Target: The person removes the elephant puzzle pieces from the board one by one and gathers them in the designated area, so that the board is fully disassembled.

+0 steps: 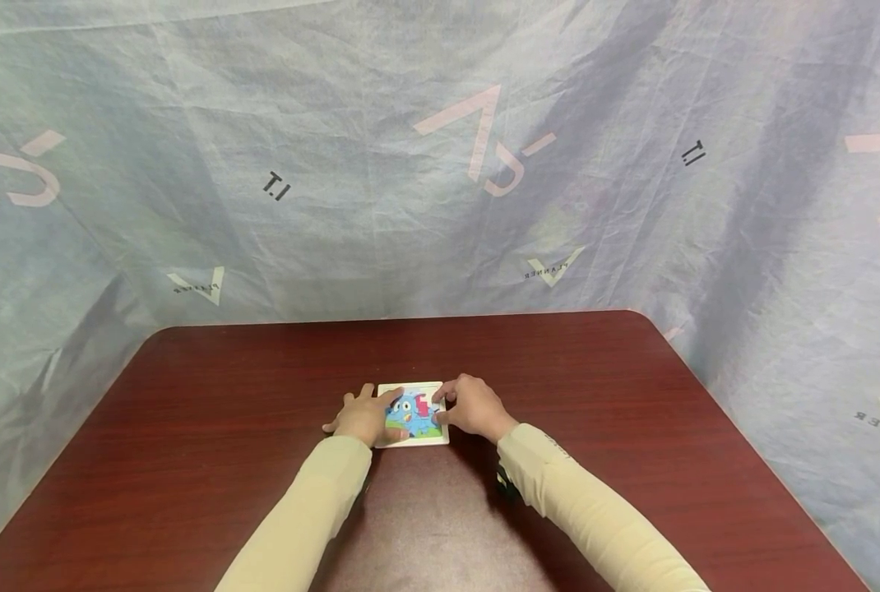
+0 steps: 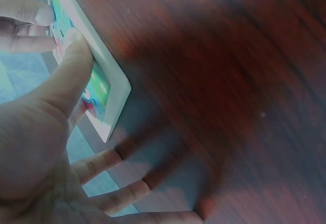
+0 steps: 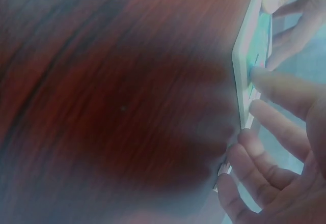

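Note:
A small jigsaw puzzle (image 1: 414,426) in a white-rimmed tray shows a blue cartoon creature on green, with a pink-red patch at the upper right. My left hand (image 1: 362,418) rests over its left side, thumb on the picture near the lower rim, index finger on the upper part, the other fingers spread on the table. At the right rim my right hand (image 1: 477,407) pinches a puzzle piece between thumb and index finger; the piece is mostly hidden. In the right wrist view its other fingers (image 3: 253,170) curl loosely beside the tray.
The tray lies on a dark red-brown wooden table (image 1: 225,411) with rounded far corners. Grey printed cloth (image 1: 381,164) hangs behind the table and along both sides. Both forearms, in pale yellow sleeves (image 1: 299,510), reach in from the near edge.

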A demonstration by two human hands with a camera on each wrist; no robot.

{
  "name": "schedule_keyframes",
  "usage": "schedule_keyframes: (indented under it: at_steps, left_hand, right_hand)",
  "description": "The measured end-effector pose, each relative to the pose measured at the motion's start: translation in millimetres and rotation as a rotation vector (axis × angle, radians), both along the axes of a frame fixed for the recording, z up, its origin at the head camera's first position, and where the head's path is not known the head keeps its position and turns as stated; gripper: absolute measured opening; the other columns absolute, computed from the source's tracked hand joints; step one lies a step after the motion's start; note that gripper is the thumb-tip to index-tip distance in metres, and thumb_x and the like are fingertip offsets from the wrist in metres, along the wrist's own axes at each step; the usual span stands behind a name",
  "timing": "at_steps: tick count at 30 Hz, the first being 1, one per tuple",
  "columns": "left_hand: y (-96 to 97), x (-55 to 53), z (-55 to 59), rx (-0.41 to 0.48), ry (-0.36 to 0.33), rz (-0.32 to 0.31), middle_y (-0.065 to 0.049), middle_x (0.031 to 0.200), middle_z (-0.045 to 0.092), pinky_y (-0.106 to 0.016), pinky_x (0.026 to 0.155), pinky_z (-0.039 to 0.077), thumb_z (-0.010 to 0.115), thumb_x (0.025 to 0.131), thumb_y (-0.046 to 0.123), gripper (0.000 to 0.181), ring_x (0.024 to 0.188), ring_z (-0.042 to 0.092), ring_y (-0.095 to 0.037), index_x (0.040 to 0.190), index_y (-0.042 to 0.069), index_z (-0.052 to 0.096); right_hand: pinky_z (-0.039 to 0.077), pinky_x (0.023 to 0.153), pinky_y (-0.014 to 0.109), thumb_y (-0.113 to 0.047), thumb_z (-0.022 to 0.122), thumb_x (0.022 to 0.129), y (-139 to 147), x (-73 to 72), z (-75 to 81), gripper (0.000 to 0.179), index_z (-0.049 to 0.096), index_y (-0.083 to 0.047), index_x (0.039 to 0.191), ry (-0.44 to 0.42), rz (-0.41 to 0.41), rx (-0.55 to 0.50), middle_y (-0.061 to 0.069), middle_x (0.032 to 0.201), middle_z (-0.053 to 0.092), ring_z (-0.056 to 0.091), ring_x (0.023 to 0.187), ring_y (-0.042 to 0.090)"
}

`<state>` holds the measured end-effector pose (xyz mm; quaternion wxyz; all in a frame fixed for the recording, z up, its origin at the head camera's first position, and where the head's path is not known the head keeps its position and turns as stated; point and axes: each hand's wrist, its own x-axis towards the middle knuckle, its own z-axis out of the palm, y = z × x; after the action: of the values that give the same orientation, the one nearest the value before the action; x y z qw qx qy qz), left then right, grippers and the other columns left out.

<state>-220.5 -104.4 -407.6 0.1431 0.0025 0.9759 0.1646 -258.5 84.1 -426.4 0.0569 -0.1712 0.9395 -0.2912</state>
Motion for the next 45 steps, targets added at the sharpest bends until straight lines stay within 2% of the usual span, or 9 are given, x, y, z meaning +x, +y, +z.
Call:
schedule_keyframes:
  at_steps: [10, 18, 23, 28, 34, 45]
  left_hand:
    - [-1.3, -1.0, -2.8, 0.003, 0.026, 0.006, -0.022, 0.153, 0.037, -0.082, 0.090, 0.037, 0.079, 0.090, 0.034, 0.073, 0.135, 0.036, -0.051, 0.154, 0.023, 0.047]
    - [-0.6, -1.9, -4.6, 0.002, 0.022, -0.002, -0.022, 0.157, 0.033, -0.083, 0.090, 0.037, 0.079, 0.090, 0.034, 0.074, 0.140, 0.031, -0.053, 0.155, 0.023, 0.045]
    - [-0.1, -3.1, -6.1, 0.005, 0.012, 0.002, -0.021, 0.158, 0.032, -0.083, 0.090, 0.036, 0.079, 0.090, 0.034, 0.075, 0.141, 0.030, -0.053, 0.155, 0.024, 0.044]
    - [0.6, -3.0, -4.5, 0.004, 0.006, 0.003, -0.021, 0.158, 0.031, -0.083, 0.091, 0.036, 0.079, 0.091, 0.034, 0.074, 0.142, 0.029, -0.052, 0.156, 0.024, 0.044]
    - [0.1, -1.4, -1.4, -0.001, 0.013, 0.005, -0.021, 0.158, 0.033, -0.082, 0.091, 0.037, 0.079, 0.090, 0.034, 0.074, 0.141, 0.030, -0.052, 0.155, 0.023, 0.045]
    - [-1.5, 0.7, -1.9, 0.002, 0.028, 0.004, -0.022, 0.157, 0.033, -0.082, 0.091, 0.037, 0.079, 0.090, 0.033, 0.074, 0.140, 0.032, -0.052, 0.155, 0.023, 0.045]
  right_hand:
    - [0.049, 0.068, 0.037, -0.015, 0.091, 0.077, -0.1, -2.1, -1.3, 0.028, 0.066, -0.012, 0.089, 0.057, -0.009, 0.022, 0.005, 0.093, 0.059, 0.055, 0.079, 0.019]
    - [0.050, 0.065, 0.036, -0.020, 0.089, 0.080, 1.3, -1.5, 0.9, 0.020, 0.074, -0.011, 0.091, 0.079, -0.029, 0.084, 0.003, 0.091, 0.060, 0.056, 0.077, 0.017]
    - [0.052, 0.068, 0.038, -0.019, 0.088, 0.081, 4.2, -3.5, 1.9, 0.019, 0.077, -0.011, 0.095, 0.094, -0.011, 0.108, 0.005, 0.095, 0.062, 0.058, 0.081, 0.019]
    - [0.052, 0.068, 0.038, -0.023, 0.088, 0.082, 6.5, -3.2, 2.6, 0.022, 0.078, -0.012, 0.098, 0.092, 0.000, 0.113, 0.005, 0.097, 0.062, 0.058, 0.080, 0.018]
    - [0.049, 0.065, 0.036, -0.023, 0.088, 0.081, 5.8, -4.0, 2.3, 0.019, 0.078, -0.012, 0.092, 0.103, 0.001, 0.115, 0.005, 0.094, 0.061, 0.054, 0.076, 0.017]
    - [0.052, 0.068, 0.036, -0.024, 0.087, 0.082, 9.8, -6.4, 0.9, 0.018, 0.079, -0.013, 0.094, 0.093, 0.017, 0.107, 0.002, 0.096, 0.061, 0.059, 0.079, 0.016]
